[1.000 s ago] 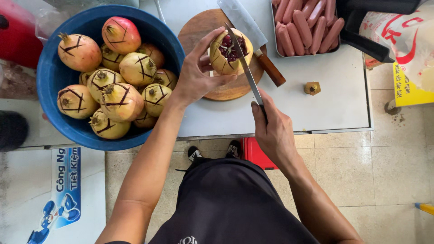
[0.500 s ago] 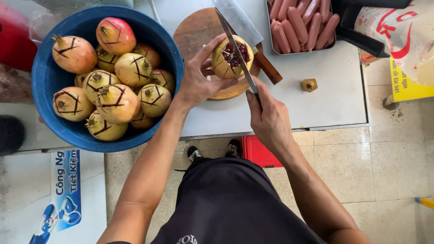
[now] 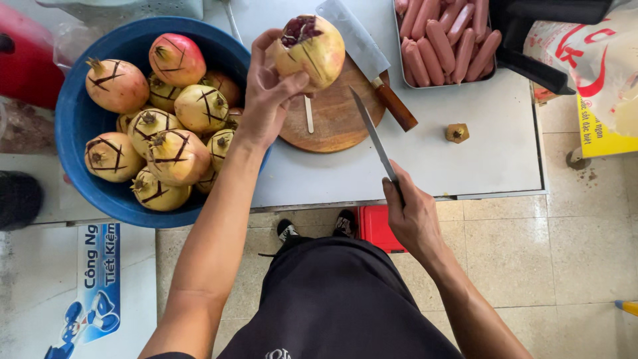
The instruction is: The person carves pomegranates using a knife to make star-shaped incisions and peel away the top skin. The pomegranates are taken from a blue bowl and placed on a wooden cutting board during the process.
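Head view: yellow-red pomegranate (image 3: 311, 52), crown cut away, dark seeds exposed.

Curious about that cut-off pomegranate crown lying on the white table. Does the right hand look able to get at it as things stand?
Probably yes: the crown lies alone on bare tabletop beyond the right hand, nothing between. But that hand grips a slim knife, so its fingers aren't free.

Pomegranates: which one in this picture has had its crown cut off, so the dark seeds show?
The pomegranate held up in the left hand over the round wooden board; those in the blue basin keep their crowns.
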